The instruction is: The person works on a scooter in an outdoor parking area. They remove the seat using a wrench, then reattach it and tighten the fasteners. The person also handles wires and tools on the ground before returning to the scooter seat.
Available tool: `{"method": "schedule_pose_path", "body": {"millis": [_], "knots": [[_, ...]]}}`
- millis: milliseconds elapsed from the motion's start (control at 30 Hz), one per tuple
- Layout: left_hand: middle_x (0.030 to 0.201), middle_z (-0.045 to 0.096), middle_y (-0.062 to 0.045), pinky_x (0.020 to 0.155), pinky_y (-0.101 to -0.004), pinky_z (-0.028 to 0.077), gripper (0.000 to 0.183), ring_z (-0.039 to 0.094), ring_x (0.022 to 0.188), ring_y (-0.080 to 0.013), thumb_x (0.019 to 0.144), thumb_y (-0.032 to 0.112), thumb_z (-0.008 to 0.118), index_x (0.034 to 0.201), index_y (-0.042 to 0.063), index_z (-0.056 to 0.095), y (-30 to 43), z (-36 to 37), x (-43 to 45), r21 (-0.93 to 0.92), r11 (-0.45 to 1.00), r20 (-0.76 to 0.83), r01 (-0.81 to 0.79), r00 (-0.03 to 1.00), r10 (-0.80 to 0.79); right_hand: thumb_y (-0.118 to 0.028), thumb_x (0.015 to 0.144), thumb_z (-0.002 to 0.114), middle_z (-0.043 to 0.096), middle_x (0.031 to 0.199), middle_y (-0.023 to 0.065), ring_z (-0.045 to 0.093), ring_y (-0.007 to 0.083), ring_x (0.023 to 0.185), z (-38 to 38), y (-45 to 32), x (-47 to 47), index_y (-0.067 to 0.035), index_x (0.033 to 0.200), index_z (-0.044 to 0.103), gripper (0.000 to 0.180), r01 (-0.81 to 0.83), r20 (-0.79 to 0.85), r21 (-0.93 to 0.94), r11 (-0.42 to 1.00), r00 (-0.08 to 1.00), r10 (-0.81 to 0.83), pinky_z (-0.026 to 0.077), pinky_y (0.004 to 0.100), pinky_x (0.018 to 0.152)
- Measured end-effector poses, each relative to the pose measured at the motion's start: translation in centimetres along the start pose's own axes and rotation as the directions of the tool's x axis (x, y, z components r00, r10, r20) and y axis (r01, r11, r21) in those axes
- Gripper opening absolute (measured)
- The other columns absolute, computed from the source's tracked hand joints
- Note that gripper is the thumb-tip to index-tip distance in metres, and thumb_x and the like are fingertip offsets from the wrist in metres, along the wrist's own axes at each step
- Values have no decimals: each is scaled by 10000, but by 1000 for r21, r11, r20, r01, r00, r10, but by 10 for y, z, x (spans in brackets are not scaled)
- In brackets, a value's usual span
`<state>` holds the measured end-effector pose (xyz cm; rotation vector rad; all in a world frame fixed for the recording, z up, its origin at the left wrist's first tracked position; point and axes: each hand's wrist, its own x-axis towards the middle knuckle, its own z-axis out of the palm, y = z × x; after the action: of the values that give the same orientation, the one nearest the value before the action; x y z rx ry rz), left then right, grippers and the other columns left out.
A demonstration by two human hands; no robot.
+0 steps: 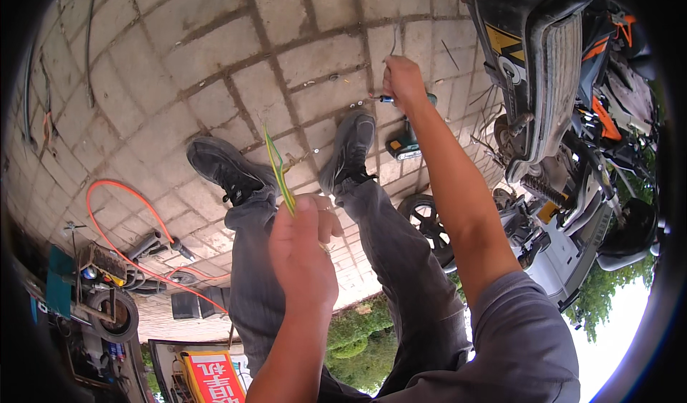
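In the head view my left hand (306, 247) is closed around a thin yellow-green strip, perhaps insulated wire (278, 161), whose pointed end sticks up past my thumb. My right hand (402, 81) reaches out over the paving with its fingers curled. A thin grey wire-like piece (395, 40) extends from beside its fingers; whether they hold it is not plain. Partly behind that hand and wrist lies a cordless drill (405, 144) with a green and black body. A blue-collared bit or driver (385, 99) shows at its front. Small washers or nuts (356, 104) lie near my shoe.
Motor scooters (553, 81) stand close on the right. An orange hose (123, 184) curves over the paving at left, near a small wheel (114, 315) and a cluttered metal box (102, 261). A red and yellow sign (214, 373) with writing stands at the bottom.
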<state>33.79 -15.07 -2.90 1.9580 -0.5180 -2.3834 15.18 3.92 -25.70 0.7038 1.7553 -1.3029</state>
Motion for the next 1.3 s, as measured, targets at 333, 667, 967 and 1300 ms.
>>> {"method": "schedule_pose_path", "body": {"millis": [333,667,967,1300], "knots": [[668,450,-29,672,-287,363,277,399,647,-130,990,256,488,895,1,538,28,-27,12,-90,980,-140,-175,977,162,-273,976,443,331,550,-18,299,96,444,75,-36,-137,-89,803,439,253,-341,680,32,940,697,230,254,268,430],[605,365,24,562,-275,345,247,357,567,-98,993,181,447,892,-24,542,26,-46,-10,-114,972,-249,-203,953,170,-389,1010,430,412,585,34,374,141,475,122,-30,-195,-88,739,425,405,-227,409,-120,966,876,256,288,281,433],[570,503,-14,491,-256,370,271,458,521,-89,975,224,474,922,-13,597,170,-178,-175,188,881,-307,-434,826,473,-208,964,526,540,704,39,536,163,577,147,-153,-314,-53,858,546,189,-92,255,-421,902,943,215,486,334,508],[749,613,-279,680,-476,440,379,577,693,-406,890,238,487,801,-122,565,195,-374,-259,646,749,-627,-146,460,629,-226,993,436,571,823,96,571,221,761,394,-404,-363,-14,954,565,251,-83,498,249,965,865,-54,514,400,711]]}}
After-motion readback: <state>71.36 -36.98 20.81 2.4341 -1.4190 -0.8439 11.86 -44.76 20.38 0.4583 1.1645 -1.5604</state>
